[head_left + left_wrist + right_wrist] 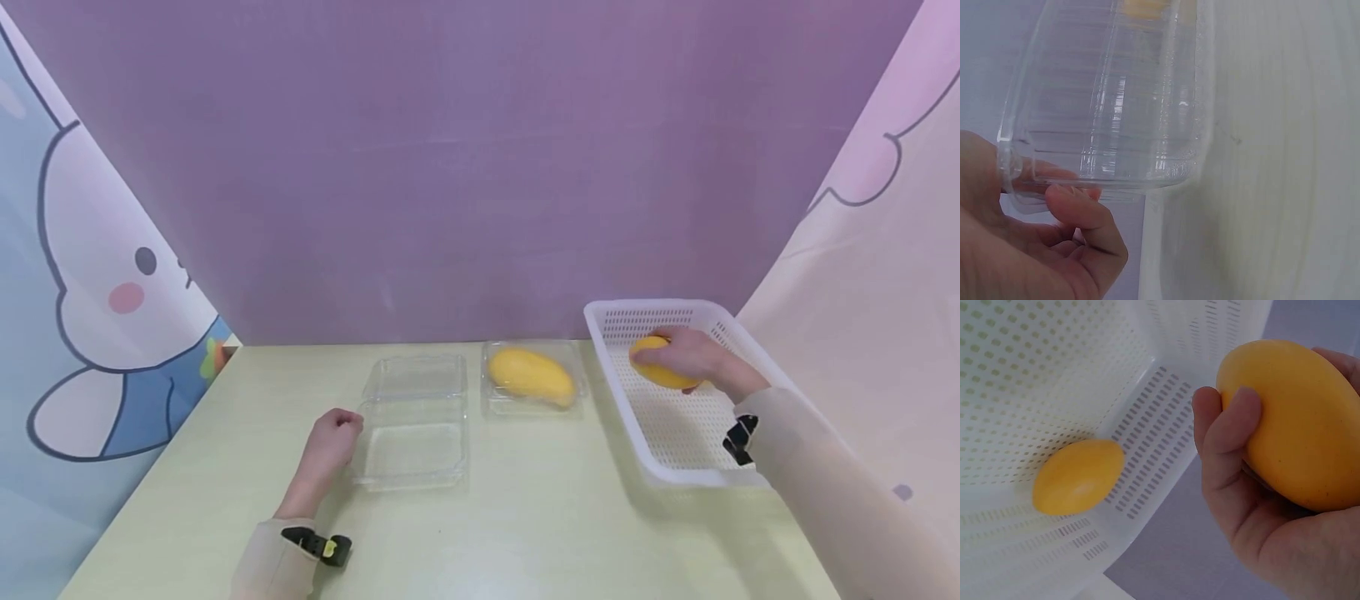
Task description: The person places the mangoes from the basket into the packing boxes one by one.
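My right hand (686,354) grips a yellow mango (663,377) inside the outline of a white perforated plastic basket (656,467). In the right wrist view the fingers curl round this mango (1297,425), and a second mango (1079,477) lies in the basket below. At the left, an open clear plastic clamshell box (412,446) stands on the table with its lid folded back. The left hand (332,442) pinches the near left rim of that box between thumb and fingers, as the left wrist view shows. No fruit lies in it.
Between the open box and the basket, another clear clamshell box (532,410) holds a mango (532,377). The pale table (525,533) meets a purple back panel (480,167). Printed cloth walls (97,317) stand at both sides, with the basket close to the right one.
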